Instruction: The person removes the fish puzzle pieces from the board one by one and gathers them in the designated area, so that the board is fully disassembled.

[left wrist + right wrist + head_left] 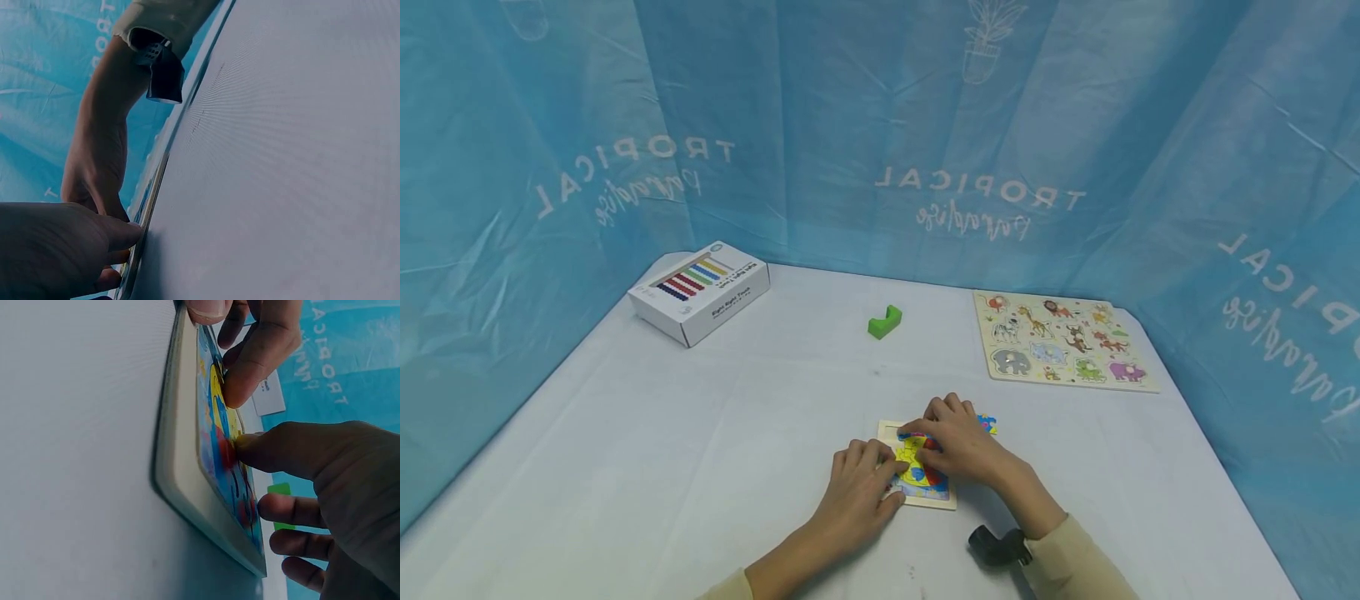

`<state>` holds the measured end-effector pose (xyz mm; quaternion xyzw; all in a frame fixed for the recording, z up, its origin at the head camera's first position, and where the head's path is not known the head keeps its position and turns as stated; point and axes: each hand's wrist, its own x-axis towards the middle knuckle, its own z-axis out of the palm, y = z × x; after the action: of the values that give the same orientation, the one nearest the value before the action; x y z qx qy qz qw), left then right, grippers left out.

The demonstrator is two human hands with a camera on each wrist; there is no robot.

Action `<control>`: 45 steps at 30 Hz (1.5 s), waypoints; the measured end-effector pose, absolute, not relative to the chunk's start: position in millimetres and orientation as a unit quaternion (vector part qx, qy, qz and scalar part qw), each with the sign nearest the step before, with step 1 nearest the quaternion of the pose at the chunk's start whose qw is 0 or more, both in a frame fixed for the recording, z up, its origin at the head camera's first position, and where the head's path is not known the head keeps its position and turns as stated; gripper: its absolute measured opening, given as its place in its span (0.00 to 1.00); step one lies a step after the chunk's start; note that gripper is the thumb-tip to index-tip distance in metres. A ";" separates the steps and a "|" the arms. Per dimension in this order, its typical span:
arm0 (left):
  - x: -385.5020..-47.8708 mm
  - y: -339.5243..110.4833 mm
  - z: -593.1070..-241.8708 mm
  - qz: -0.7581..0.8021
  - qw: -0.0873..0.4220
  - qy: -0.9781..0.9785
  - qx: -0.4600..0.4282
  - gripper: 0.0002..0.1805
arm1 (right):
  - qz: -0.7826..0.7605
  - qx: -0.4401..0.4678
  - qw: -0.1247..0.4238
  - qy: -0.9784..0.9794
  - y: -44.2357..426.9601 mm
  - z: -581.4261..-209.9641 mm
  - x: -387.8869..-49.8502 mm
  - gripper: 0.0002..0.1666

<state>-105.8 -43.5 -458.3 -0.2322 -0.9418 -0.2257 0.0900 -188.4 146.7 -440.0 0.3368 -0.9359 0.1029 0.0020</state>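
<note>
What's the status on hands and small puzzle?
Left hand and right hand: both touching small puzzle. Puzzle partly covered by hands. Green block beyond, well apart; nothing seen blocking.

We have a white worktop [760, 417], a few small dark marks on it. Far left we see a white printed carton [700, 296], lying flat, set at an angle. Far middle: green notched block [884, 322]. Far right: wooden animal puzzle board [1067, 342], pictures up. Near middle: wood-framed jigsaw tray [929, 502], flat, partly covered. Blue patterned puzzle piece [988, 423] near its far right corner; we can't tell what it rests on.
</note>
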 end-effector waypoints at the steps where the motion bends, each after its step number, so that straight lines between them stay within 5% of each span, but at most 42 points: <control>1: -105.7 -43.4 -458.7 -0.226 0.093 -0.941 -0.233 0.17 | 0.099 0.339 0.002 -0.935 146.7 -439.9 -188.5 0.20; 33: -105.7 -43.7 -459.2 -0.220 0.094 -0.944 -0.228 0.17 | 0.100 0.349 -0.047 -0.931 146.1 -429.5 -197.3 0.17; 45: -106.1 -43.4 -460.7 -0.223 0.077 -0.945 -0.225 0.17 | 0.096 0.339 -0.008 -0.936 144.4 -430.4 -190.7 0.17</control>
<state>-106.1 -43.4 -460.7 -0.2252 -0.9453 -0.2233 0.0768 -190.7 144.4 -430.4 0.3391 -0.9358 0.0959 -0.0081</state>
